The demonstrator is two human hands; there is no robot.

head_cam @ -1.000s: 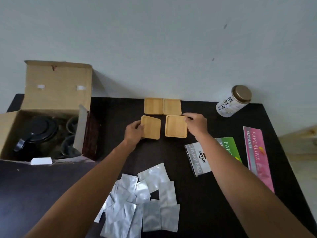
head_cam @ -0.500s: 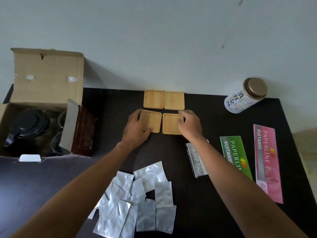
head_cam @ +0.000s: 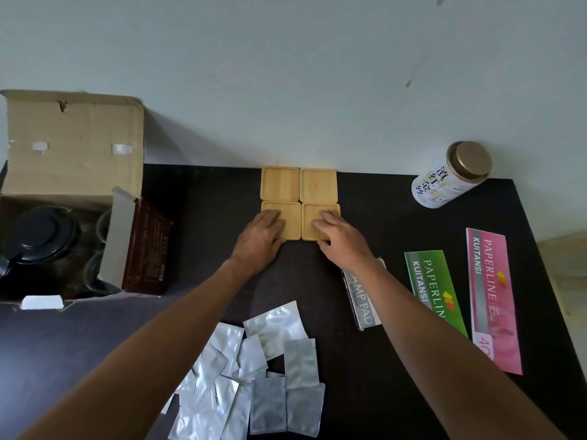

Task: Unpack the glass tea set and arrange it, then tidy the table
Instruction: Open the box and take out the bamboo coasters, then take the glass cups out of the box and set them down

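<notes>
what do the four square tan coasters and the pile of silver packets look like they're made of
Four square tan coasters: probably bamboo or light wood, matte, with faint grain and raised rims. Pile of silver packets: likely foil or metallised plastic, shiny and crinkled, catching highlights; which one can't be told.

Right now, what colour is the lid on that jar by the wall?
The jar's lid is bronze-gold, seen from the head view.

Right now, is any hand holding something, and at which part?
Nothing is gripped. The left hand lies with flat fingers on the near-left wooden coaster, and the right hand on the near-right wooden coaster, pressing their tops.
</notes>
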